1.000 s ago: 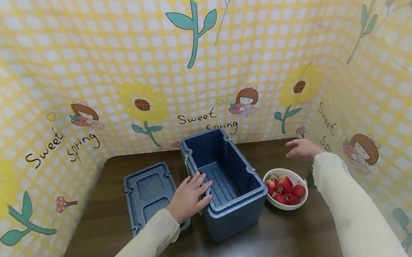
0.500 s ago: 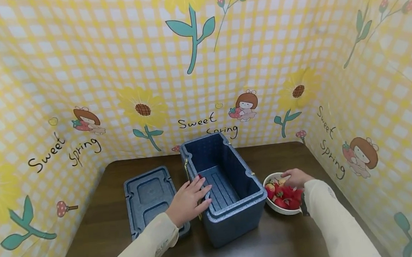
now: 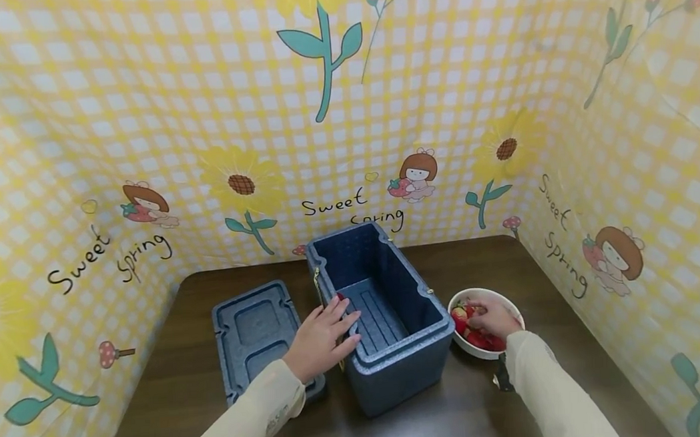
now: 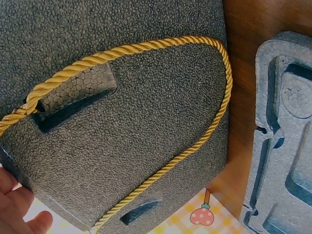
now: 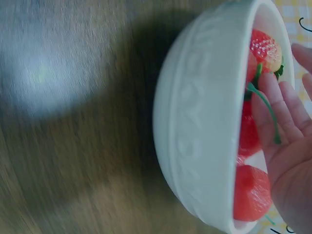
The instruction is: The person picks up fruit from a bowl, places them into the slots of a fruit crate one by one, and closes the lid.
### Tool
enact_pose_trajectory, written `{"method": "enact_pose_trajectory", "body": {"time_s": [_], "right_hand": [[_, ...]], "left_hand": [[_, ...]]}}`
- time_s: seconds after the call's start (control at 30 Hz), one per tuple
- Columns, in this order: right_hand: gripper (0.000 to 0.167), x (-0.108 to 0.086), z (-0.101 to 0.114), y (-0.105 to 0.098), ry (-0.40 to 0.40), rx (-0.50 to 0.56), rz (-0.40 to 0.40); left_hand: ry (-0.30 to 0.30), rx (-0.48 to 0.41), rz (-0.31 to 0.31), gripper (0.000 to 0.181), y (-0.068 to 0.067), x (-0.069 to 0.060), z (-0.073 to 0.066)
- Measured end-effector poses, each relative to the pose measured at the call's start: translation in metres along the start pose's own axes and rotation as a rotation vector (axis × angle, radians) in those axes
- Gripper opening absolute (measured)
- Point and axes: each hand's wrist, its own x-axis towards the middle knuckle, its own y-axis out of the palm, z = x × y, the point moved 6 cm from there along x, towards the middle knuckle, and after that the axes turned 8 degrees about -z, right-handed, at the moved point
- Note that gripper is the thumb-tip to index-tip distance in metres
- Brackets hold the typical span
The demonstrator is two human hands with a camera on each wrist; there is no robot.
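A dark blue foam cooler box (image 3: 396, 379) stands uncovered on the table. My left hand (image 3: 321, 337) rests on its left rim with fingers extended; a small red spot shows by the fingertips, too little of it to identify. Twisted gold rope (image 4: 227, 83) loops along the box's side in the left wrist view. To the right, a white bowl (image 3: 507, 297) holds several strawberries (image 3: 460, 319). My right hand (image 3: 496, 320) reaches into it. In the right wrist view its fingers (image 5: 280, 105) look fairly straight among the strawberries, against a green stem (image 5: 269, 112), thumb apart.
The blue foam lid (image 3: 259, 327) lies on the table left of the box. A dark wooden table (image 3: 166, 363) carries everything. Yellow checked cloth (image 3: 345, 138) surrounds it at the back and sides. A small dark object (image 3: 502, 375) hangs by the right cuff.
My right hand has come down from above and behind the bowl into the strawberries. My left hand stays on the box rim.
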Motion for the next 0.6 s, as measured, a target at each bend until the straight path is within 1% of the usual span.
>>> {"method": "enact_pose_trajectory", "body": {"time_s": [0.1,0.23,0.33,0.47,0.53,0.6], "right_hand": [[0.046,-0.0011,0.0001,0.0011,-0.02,-0.004,-0.047],[0.047,-0.0002,0.0006,0.0022,-0.014,-0.081,-0.105],[0.046,0.001,0.0007,0.0023,-0.034,-0.122,-0.13],[0.041,0.0001,-0.0022,0.0001,-0.068,-0.153,-0.186],[0.039,-0.0014,-0.005,-0.0013,-0.067,-0.174,-0.218],[0.036,-0.003,-0.0088,-0.002,-0.049,-0.188,-0.24]], "left_hand": [[0.0,-0.01,-0.004,0.05,0.0001,0.0007,0.0003],[-0.001,-0.009,-0.008,0.05,-0.0014,0.0002,0.0007],[-0.004,-0.007,-0.009,0.05,-0.0021,0.0005,0.0005],[-0.003,-0.004,-0.003,0.05,-0.0011,0.0005,0.0003],[-0.002,0.0,-0.001,0.05,0.0001,0.0001,0.0006],[-0.005,0.004,0.003,0.05,0.0009,-0.0006,0.0008]]}}
